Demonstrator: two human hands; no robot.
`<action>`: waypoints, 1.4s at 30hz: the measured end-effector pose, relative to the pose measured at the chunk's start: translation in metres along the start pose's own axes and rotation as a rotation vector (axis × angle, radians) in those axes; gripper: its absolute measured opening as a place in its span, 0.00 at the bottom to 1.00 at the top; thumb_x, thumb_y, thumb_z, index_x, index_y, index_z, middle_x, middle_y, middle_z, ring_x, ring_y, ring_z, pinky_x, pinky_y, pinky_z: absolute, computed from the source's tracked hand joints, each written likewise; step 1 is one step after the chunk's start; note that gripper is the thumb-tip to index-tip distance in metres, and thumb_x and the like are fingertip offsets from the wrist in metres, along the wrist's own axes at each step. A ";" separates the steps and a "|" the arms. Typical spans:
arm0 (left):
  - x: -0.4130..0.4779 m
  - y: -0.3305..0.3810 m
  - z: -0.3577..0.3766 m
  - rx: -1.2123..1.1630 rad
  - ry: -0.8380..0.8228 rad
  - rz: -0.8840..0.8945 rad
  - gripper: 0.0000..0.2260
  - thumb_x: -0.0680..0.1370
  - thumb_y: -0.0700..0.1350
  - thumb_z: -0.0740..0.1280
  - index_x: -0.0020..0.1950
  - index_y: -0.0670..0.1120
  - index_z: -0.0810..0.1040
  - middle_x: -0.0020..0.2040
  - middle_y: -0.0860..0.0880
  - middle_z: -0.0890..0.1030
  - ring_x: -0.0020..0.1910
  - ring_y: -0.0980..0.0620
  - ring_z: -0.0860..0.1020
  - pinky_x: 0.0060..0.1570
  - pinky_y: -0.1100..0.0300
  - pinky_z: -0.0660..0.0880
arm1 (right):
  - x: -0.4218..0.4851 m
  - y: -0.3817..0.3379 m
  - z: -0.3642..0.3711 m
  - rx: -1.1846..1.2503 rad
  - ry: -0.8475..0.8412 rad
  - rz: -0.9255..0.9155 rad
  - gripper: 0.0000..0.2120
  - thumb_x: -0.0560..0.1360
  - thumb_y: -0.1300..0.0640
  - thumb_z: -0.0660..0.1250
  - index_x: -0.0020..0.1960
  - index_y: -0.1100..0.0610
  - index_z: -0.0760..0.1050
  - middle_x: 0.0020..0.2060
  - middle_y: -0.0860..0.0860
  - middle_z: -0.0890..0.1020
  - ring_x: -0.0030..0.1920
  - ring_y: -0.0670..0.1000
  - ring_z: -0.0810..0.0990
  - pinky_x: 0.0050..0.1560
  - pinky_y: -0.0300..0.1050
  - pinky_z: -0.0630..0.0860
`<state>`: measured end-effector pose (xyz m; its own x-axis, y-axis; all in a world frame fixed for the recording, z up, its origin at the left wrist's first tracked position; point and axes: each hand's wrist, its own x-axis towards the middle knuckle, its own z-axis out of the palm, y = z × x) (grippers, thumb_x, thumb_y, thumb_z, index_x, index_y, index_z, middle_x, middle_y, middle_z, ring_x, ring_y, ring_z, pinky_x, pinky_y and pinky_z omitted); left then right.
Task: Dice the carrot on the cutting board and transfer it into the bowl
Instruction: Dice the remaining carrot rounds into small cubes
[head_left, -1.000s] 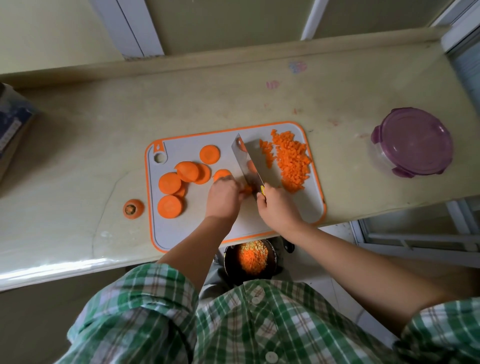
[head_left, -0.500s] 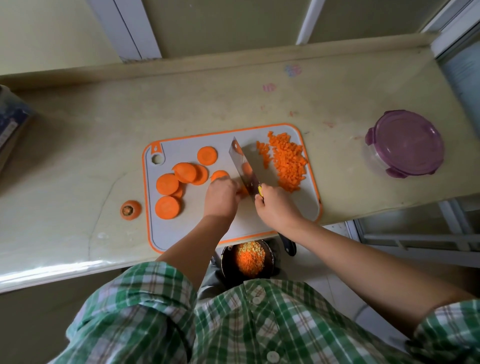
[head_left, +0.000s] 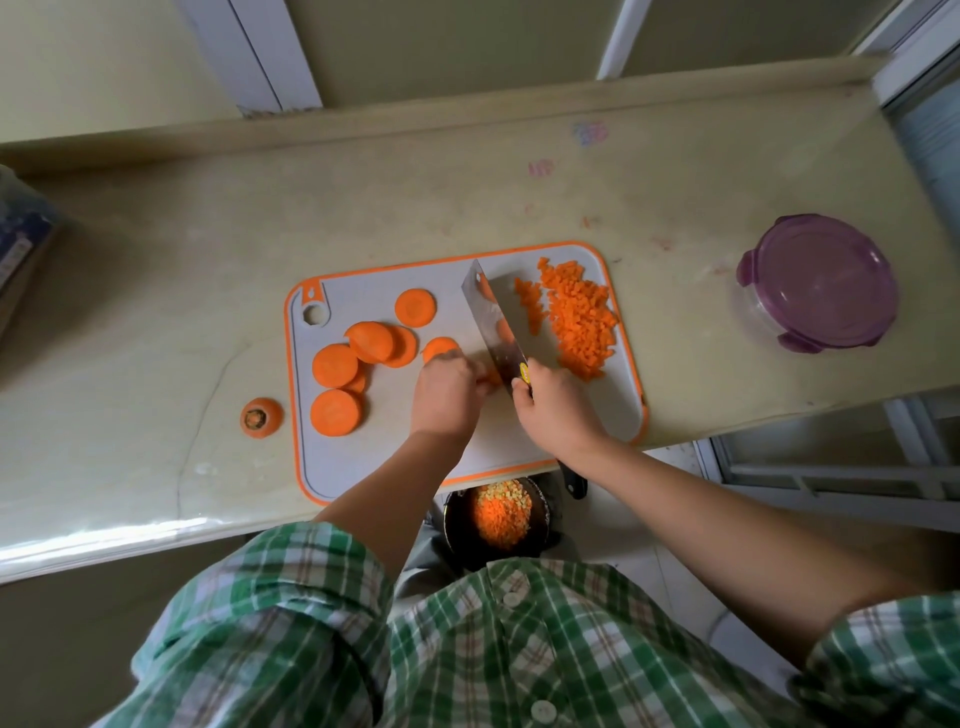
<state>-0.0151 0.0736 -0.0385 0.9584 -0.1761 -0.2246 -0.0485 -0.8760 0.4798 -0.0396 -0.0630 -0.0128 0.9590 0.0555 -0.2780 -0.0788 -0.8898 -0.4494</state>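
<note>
Carrot piece (head_left: 487, 382) lies pinned under the curled fingers of the left hand (head_left: 444, 395), just left of the cleaver (head_left: 496, 325) that the right hand (head_left: 556, 410) grips by its handle. Round slices (head_left: 336, 365) lie left on the cutting board (head_left: 363, 447), diced carrot (head_left: 582, 322) far right. The bowl (head_left: 450, 522) sits below the near edge.

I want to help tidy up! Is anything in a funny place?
The carrot top lies off the cutting board, alone on the counter to its left. The bowl with diced carrot is not on the counter either; it sits lower, just past the counter's near edge. Nothing looks spilled.
</note>
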 end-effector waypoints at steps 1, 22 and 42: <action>0.000 0.002 -0.001 0.015 -0.002 0.002 0.06 0.74 0.45 0.69 0.48 0.46 0.85 0.42 0.42 0.77 0.45 0.42 0.75 0.39 0.56 0.62 | 0.000 0.000 -0.003 -0.002 0.009 -0.004 0.08 0.79 0.57 0.58 0.46 0.61 0.71 0.38 0.63 0.80 0.41 0.65 0.78 0.35 0.47 0.61; -0.002 0.005 -0.001 -0.059 0.030 -0.053 0.04 0.72 0.42 0.70 0.44 0.44 0.85 0.37 0.44 0.74 0.39 0.43 0.75 0.35 0.59 0.59 | -0.003 -0.003 0.008 0.012 -0.036 0.003 0.08 0.78 0.59 0.58 0.41 0.56 0.64 0.36 0.61 0.78 0.39 0.63 0.77 0.34 0.47 0.62; -0.006 0.001 -0.002 -0.117 0.056 -0.069 0.06 0.70 0.37 0.69 0.42 0.45 0.84 0.37 0.45 0.82 0.40 0.43 0.78 0.37 0.57 0.68 | -0.005 -0.007 -0.004 0.000 -0.057 -0.019 0.09 0.79 0.59 0.58 0.41 0.59 0.65 0.38 0.63 0.79 0.40 0.64 0.77 0.35 0.48 0.64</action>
<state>-0.0207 0.0749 -0.0352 0.9726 -0.0894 -0.2147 0.0480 -0.8262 0.5613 -0.0431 -0.0586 -0.0045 0.9431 0.0979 -0.3177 -0.0609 -0.8886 -0.4547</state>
